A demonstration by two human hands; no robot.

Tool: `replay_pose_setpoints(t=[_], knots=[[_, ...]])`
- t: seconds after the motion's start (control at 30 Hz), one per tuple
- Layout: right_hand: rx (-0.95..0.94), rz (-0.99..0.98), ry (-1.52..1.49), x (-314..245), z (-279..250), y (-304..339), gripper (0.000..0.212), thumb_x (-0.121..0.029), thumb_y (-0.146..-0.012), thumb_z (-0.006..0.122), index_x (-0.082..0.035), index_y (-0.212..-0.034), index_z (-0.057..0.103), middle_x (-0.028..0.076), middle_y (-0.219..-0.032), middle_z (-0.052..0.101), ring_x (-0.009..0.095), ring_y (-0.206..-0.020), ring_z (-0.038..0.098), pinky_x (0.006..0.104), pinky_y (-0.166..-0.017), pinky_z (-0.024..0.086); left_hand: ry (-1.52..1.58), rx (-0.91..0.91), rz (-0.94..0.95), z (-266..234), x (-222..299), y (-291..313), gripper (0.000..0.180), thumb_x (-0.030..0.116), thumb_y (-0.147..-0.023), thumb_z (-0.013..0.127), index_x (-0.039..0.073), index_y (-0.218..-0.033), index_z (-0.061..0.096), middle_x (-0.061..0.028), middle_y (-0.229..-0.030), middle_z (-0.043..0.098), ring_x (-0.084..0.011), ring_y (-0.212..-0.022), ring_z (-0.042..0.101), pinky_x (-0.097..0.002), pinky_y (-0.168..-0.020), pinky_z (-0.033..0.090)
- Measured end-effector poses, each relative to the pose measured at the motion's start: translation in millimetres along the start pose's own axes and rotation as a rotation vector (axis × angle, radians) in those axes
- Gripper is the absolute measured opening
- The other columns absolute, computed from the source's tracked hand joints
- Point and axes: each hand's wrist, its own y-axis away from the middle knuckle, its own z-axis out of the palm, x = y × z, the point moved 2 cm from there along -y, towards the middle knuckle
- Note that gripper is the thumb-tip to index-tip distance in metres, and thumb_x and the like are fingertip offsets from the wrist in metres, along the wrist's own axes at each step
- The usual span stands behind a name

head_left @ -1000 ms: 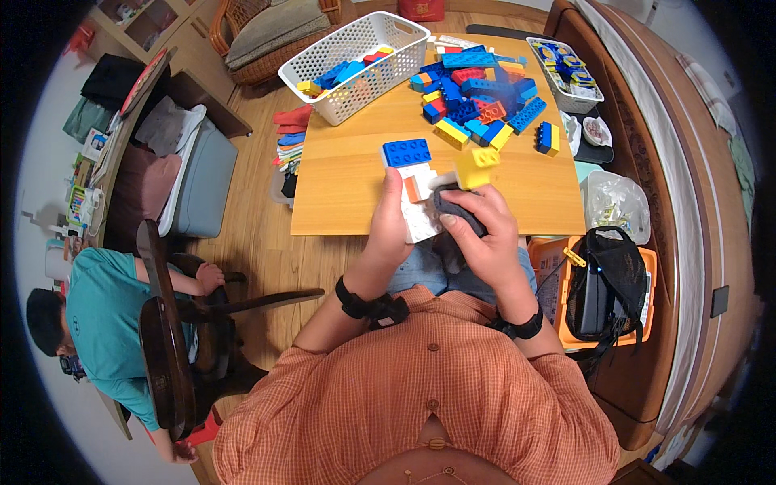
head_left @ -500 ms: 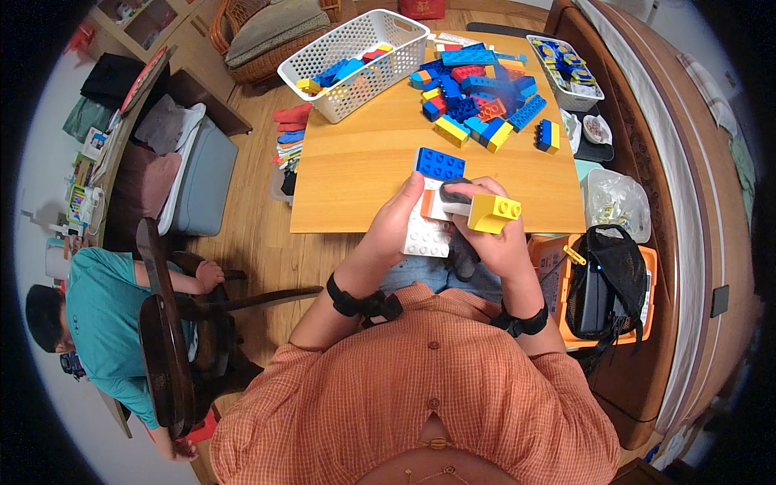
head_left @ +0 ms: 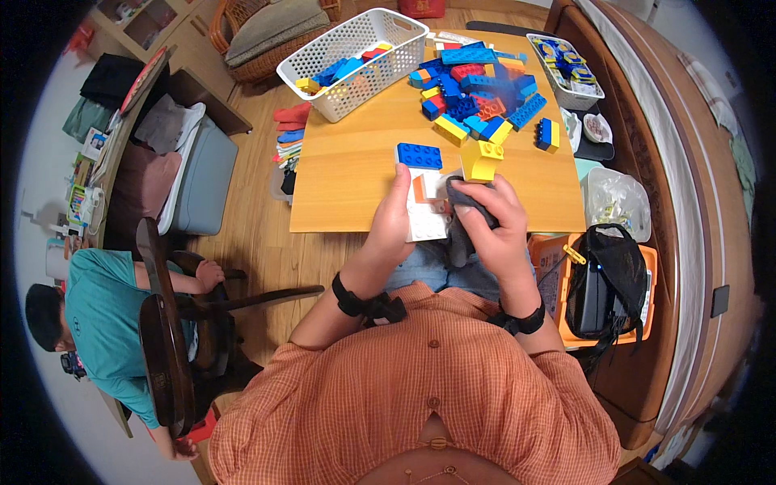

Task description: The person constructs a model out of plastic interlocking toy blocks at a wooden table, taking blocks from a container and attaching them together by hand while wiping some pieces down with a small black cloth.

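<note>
Single head-worn fisheye view, looking steeply down, close over the wooden table [head_left: 347, 174], rim edges bending outward

A light wooden table [head_left: 347, 174] carries a white mesh basket [head_left: 356, 48], a heap of coloured building bricks [head_left: 477, 93] and a small clear tray [head_left: 566, 69].

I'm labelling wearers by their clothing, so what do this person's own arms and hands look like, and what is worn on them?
Both forearms are bare, coming out of an orange checked shirt with buttons down the front. Each wrist carries a black strap: the one by the left hand has a bulky black piece on it, the one by the right hand looks slimmer. Both hands are bare, with no gloves. Rings are too small to tell.
</note>
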Motion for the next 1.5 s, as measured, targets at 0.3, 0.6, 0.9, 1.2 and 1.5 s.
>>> replay_pose_setpoints(t=[0.3,0.6,0.9,1.2,1.5], knots=[[-0.104,0.097,0.15,10,5,9,0.031,-0.007,-0.082,0.071,-0.008,-0.112,0.074,0.012,-0.093,0.066,0.023,-0.084,0.063,0.0316,-0.076,0.051,-0.144,0.06,0.143,-10,1,3,0.057,0.048,-0.108,0.027,0.003,-0.138,0.044,-0.0136,-0.126,0.06,-0.0239,-0.115,0.061,-0.0397,-0.1,0.049],[-0.023,0.117,0.016,6,18,7,0.031,-0.005,-0.085,0.07,-0.003,-0.116,0.071,0.011,-0.09,0.064,0.021,-0.081,0.062,0.0313,-0.074,0.05,-0.709,0.053,0.551,0,-1,15,0.059,0.029,-0.109,0.035,-0.001,-0.154,0.014,-0.0158,-0.15,0.035,-0.0233,-0.136,0.038,-0.0374,-0.114,0.029],[-0.101,0.368,-0.249,26,11,13,0.023,-0.009,-0.088,0.065,0.001,-0.108,0.07,0.008,-0.101,0.069,0.018,-0.097,0.065,0.0303,-0.088,0.049,-0.134,0.019,0.224,-19,17,7,0.057,0.047,-0.108,0.027,0.002,-0.132,0.052,-0.0131,-0.112,0.067,-0.0234,-0.099,0.067,-0.0377,-0.087,0.055],[-0.3,0.308,-0.169,35,-6,-1,0.022,-0.018,-0.095,0.065,-0.002,-0.109,0.071,0.006,-0.089,0.061,0.016,-0.087,0.059,0.029,-0.078,0.047,-0.273,-0.114,-0.299,-21,7,13,0.044,0.041,-0.108,0.034,0.004,-0.12,0.055,-0.0092,-0.097,0.068,-0.0158,-0.071,0.069,-0.0268,-0.064,0.057],[-0.43,0.139,-0.005,46,-15,-4,0.022,-0.016,-0.09,0.068,-0.002,-0.106,0.071,0.011,-0.092,0.067,0.024,-0.088,0.064,0.0329,-0.081,0.05,-0.208,-0.064,-0.113,-17,17,11,0.049,0.044,-0.108,0.033,0.002,-0.124,0.054,-0.0108,-0.101,0.067,-0.0178,-0.082,0.068,-0.0308,-0.071,0.057]])
